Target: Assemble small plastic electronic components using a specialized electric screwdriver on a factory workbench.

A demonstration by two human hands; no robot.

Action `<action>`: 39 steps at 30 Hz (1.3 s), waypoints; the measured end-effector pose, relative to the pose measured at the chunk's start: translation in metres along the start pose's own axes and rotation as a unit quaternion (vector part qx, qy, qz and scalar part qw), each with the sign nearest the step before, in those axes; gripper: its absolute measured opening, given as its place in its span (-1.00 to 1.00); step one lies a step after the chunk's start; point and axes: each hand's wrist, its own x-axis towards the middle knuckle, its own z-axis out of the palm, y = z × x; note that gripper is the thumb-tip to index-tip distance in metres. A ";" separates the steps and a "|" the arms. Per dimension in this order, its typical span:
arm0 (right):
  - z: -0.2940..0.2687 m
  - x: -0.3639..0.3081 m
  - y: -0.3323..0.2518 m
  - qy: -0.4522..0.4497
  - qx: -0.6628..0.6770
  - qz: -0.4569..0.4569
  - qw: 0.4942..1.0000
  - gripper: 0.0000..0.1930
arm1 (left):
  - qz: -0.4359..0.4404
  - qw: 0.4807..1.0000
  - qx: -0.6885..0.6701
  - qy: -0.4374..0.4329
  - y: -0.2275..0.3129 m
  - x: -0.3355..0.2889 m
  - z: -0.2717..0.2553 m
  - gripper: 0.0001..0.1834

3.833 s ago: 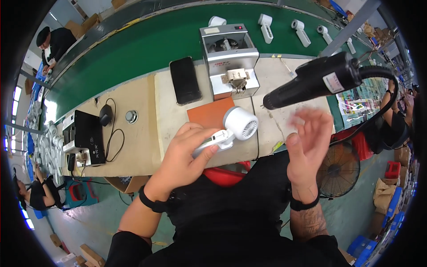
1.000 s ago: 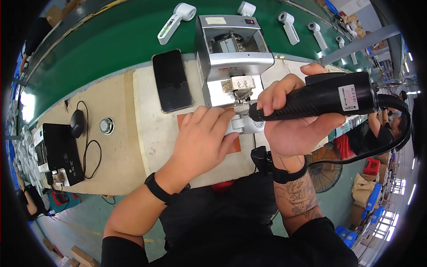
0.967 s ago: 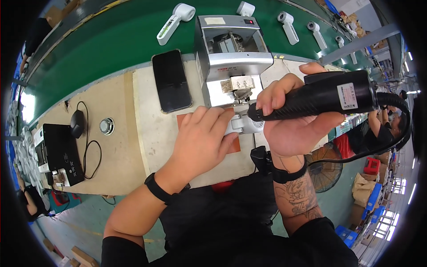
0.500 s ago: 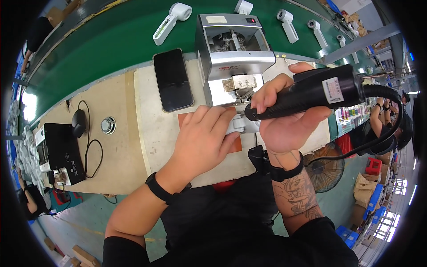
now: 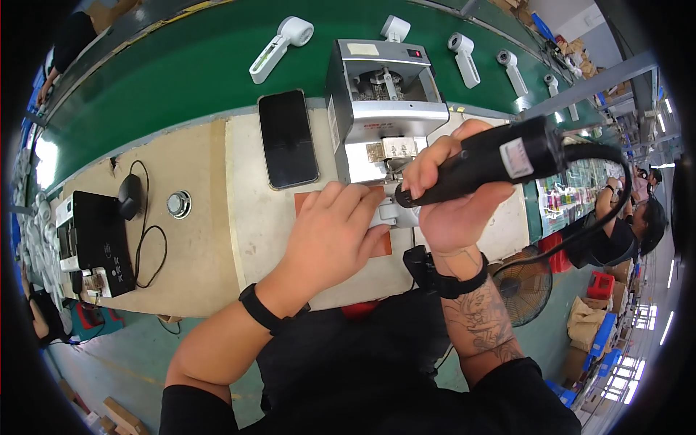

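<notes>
Step in hand, by my reading: an electric screwdriver (image 5: 478, 168) worked at the hinge of a white handheld fan (image 5: 388, 212). To do it well: square the bit to the screw seat before applying power, since a leaning tool would likely slip or chew the head. Press evenly along the tool's axis, ease off once it bites, and let the left hand take the twist. The thick black cable (image 5: 618, 165) runs off the tool's back end and loops down to the right; slack there should spare the aim. Bit tip hidden; cannot tell whether it is seated.

Left hand (image 5: 330, 232): palm down, fingers together and bent, thumb on the near side, closed over the fan's handle, most of which it hides. Right hand (image 5: 453, 210): fingers curled round the screwdriver toward its nose, thumb below the body; firm hold.

Fan position: between the two hands, over the orange mat (image 5: 381, 244). Hinge shows just right of the left fingertips; the round head, partly covered, sits beside the right palm. Screwdriver nose overlaps the hinge's far edge. Silver screw feeder (image 5: 399, 112) just beyond, on the far side; smartphone (image 5: 288, 141) far left of the mat.
</notes>
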 end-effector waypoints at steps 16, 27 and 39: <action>-0.002 0.021 -0.009 0.037 0.012 -0.051 0.998 0.01 | -0.002 0.999 -0.032 0.028 0.001 -0.002 0.000 -0.46; -0.011 -0.016 -0.028 0.039 0.048 -0.011 0.998 0.05 | 0.016 0.999 -0.011 0.037 0.005 0.001 0.003 -0.50; -0.003 -0.034 -0.020 0.044 -0.003 -0.006 0.999 -0.01 | 0.003 1.000 -0.019 0.018 0.010 0.001 0.002 -0.47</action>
